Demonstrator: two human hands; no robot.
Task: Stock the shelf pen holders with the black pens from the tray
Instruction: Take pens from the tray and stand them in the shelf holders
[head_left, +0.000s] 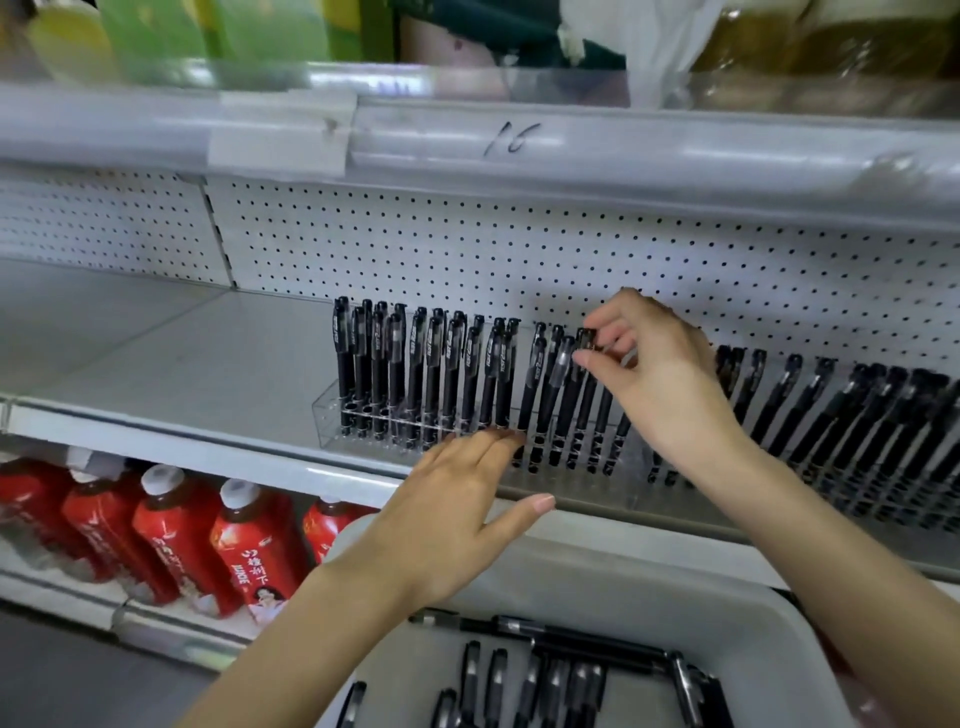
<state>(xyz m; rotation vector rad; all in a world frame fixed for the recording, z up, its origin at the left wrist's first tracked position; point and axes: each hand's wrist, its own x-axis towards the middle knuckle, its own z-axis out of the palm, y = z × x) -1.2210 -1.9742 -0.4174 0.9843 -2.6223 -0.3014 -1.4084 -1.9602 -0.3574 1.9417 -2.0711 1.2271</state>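
A clear plastic pen holder (327, 415) stands on the white shelf, filled with several upright black pens (415, 374). My right hand (660, 374) pinches the cap of one black pen (584, 340) standing in the holder's right part. My left hand (452, 509) lies flat with straight fingers, its fingertips touching the holder's front edge. More black pens (857, 415) fill a holder farther right. A white tray (753, 623) at the bottom holds several loose black pens (524, 680).
White shelf surface (156, 353) extends left of the holder, backed by pegboard (467, 244). Red drink bottles (166, 540) lie on the shelf below. An upper shelf rail (519, 140) marked 16 overhangs.
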